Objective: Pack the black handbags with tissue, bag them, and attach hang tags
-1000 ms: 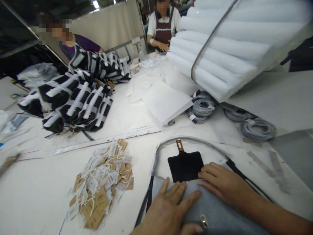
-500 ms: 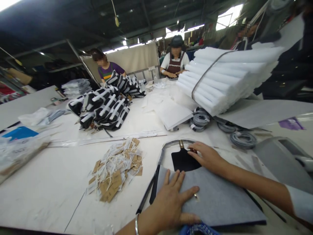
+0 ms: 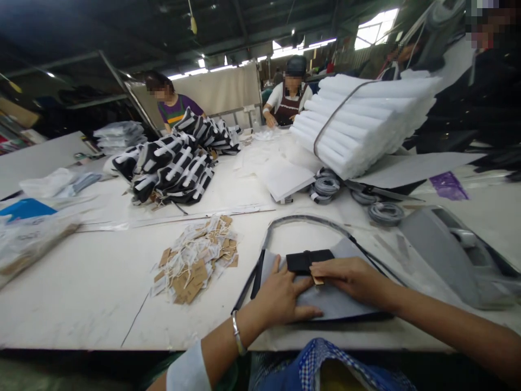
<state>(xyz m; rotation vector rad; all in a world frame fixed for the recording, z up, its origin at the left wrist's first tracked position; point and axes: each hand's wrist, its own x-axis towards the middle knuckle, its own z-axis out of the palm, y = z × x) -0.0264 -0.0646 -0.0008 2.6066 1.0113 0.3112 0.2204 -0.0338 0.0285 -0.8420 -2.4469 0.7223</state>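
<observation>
A grey and black handbag lies flat on the table, its long strap looped out behind it. The short black flap is folded down over the bag's front. Spread flat, my left hand presses on the left part of the bag, fingertips beside the flap. My right hand is closed at the flap's lower edge, fingers on a small gold metal clasp. The fingers partly hide the clasp, and I cannot tell whether it is fastened.
A heap of brown and white string tags lies left of the bag. Bundled black-and-white goods, strapped white rolls and grey coils lie beyond. A grey machine stands at right. Two co-workers work across the table.
The black flap has swung from standing out behind the bag to lying over its front, drawn toward me by my right hand. My left hand still lies on the bag.
</observation>
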